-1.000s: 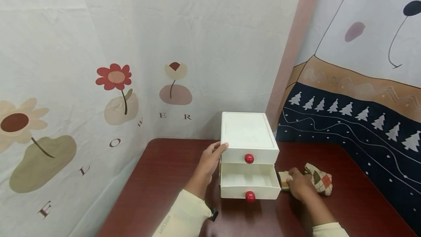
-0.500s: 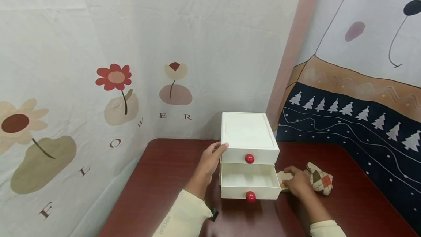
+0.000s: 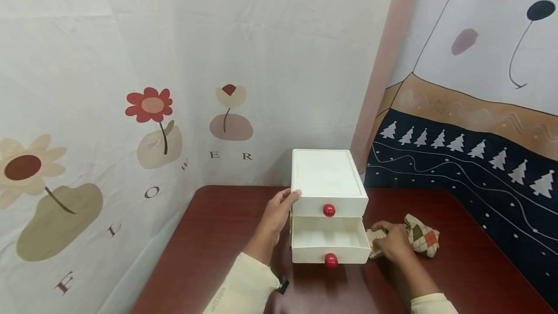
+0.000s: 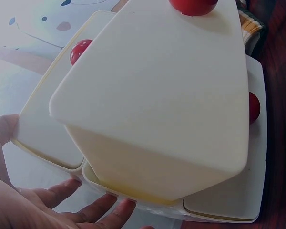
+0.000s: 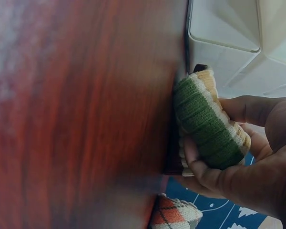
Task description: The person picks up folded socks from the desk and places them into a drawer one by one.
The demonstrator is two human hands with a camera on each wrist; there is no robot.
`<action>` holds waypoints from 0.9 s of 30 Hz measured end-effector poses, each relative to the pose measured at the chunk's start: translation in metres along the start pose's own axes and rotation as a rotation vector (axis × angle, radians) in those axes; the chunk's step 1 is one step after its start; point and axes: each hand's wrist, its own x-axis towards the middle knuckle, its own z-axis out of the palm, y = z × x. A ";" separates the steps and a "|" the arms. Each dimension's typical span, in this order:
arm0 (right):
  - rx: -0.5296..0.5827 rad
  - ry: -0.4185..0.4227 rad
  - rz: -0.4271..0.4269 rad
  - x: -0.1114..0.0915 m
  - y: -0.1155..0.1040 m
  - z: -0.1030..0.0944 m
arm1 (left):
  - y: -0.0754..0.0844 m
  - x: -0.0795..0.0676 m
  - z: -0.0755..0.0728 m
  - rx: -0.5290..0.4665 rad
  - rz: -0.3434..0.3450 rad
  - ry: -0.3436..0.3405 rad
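A white drawer unit (image 3: 329,173) with red round knobs stands on the table. One lower drawer (image 3: 330,255) is pulled out, and its visible inside holds nothing. My left hand (image 3: 275,217) rests against the unit's left side, thumb over the top edge. In the left wrist view, the spread fingertips (image 4: 121,212) touch the side. To the right of the drawer, my right hand (image 3: 394,243) pinches a folded, ribbed knit sock (image 5: 207,121) with green, white and yellow stripes. Thumb and fingers lie on either side of it. An argyle-patterned, sock-like bundle (image 3: 425,236) lies just beyond that hand.
The reddish-brown table (image 3: 218,236) extends on both sides of the unit. Behind it hangs a pale curtain (image 3: 279,62) with printed flowers. A dark blue printed cloth (image 3: 453,168) borders the right side.
My right hand has shifted slightly left with the striped sock, which now sits at a different angle beside the drawer. The left hand keeps its place. The head view has turned slightly.
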 end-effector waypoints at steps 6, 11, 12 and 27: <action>-0.024 -0.032 0.022 -0.002 -0.001 -0.003 | 0.001 0.000 0.000 0.007 -0.010 -0.001; -0.029 -0.042 0.032 -0.004 -0.003 -0.005 | 0.002 0.000 0.000 0.010 -0.013 0.008; -0.011 -0.044 0.042 -0.004 -0.004 -0.004 | 0.002 0.000 0.000 0.012 -0.013 0.009; 0.034 -0.072 0.023 -0.007 0.000 -0.009 | -0.001 0.002 0.000 0.009 0.009 0.003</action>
